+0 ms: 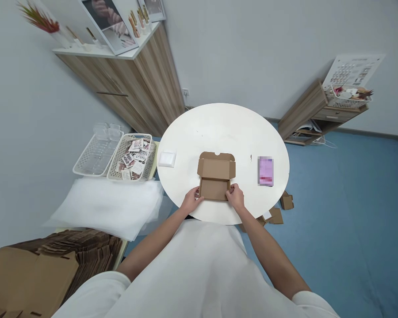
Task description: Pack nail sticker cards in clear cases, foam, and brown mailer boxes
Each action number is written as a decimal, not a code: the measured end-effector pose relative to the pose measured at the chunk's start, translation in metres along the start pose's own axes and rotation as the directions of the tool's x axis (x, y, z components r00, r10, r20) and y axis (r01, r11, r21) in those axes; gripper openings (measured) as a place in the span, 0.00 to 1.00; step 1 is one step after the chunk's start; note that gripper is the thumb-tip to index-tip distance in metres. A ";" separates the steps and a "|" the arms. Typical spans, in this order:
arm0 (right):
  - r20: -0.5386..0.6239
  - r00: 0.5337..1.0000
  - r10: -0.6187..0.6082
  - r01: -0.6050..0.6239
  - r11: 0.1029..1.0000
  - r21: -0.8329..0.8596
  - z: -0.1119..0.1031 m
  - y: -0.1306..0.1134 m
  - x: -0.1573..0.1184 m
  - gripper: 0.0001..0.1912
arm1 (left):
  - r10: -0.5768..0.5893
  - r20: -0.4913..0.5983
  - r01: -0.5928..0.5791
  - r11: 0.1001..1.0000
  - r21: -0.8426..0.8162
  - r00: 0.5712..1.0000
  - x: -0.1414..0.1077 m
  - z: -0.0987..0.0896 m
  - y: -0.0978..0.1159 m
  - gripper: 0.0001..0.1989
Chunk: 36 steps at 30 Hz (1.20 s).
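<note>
Far left, low: you've got a stack of flattened cardboard [33, 278]. Above it, translucent white sheets [109, 201] are spread out, then a first white basket [77, 166] with clear containers [102, 130] at its far end. Just right of that, a second white basket [150, 161], loaded with small printed packets [136, 155]. Wood-grain cabinet [159, 75] stands behind.

On your round white table [225, 128]: white packet [167, 159] near the left edge. Your left hand [190, 201] grips the left wall of the brown box [215, 189], thumb at the front corner. Box sits near the table edge right in front of you, lid up and tilted away, inside facing you. Your right hand [235, 197] is closed on its right wall near the front corner, fingers curled.

Well right of the box: a pink-purple item [265, 171], pixelated, can't read it. Past the table, cardboard pieces [287, 201] on the blue floor [338, 221].
</note>
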State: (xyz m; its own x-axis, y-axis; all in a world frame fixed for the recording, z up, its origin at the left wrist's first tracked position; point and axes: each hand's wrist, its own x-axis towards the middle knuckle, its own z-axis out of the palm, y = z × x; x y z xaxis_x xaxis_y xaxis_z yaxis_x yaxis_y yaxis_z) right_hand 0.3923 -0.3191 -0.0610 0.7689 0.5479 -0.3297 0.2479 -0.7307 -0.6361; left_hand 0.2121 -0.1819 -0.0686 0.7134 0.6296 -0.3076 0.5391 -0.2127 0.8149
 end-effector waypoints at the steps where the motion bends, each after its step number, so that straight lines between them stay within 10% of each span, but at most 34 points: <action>1: 0.000 1.000 -0.001 0.001 1.000 0.002 0.000 0.001 0.000 0.10 | 0.002 0.000 -0.002 1.000 -0.001 1.000 0.000 0.000 0.000 0.25; 22: -0.023 1.000 -0.008 0.009 0.998 0.066 0.003 0.000 0.001 0.07 | 0.003 -0.021 -0.003 1.000 -0.019 1.000 0.001 0.003 -0.003 0.25; 36: -0.005 0.998 0.058 -0.055 0.974 0.221 0.000 0.008 -0.028 0.24 | -0.054 -0.030 0.050 0.990 -0.130 0.998 -0.002 0.008 0.013 0.25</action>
State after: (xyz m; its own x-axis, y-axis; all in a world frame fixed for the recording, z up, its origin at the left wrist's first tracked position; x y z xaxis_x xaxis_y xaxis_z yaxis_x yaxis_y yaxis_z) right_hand 0.3731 -0.3402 -0.0566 0.7848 0.5027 -0.3626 0.0688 -0.6520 -0.7551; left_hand 0.2210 -0.1925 -0.0614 0.6699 0.6619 -0.3364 0.5112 -0.0827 0.8555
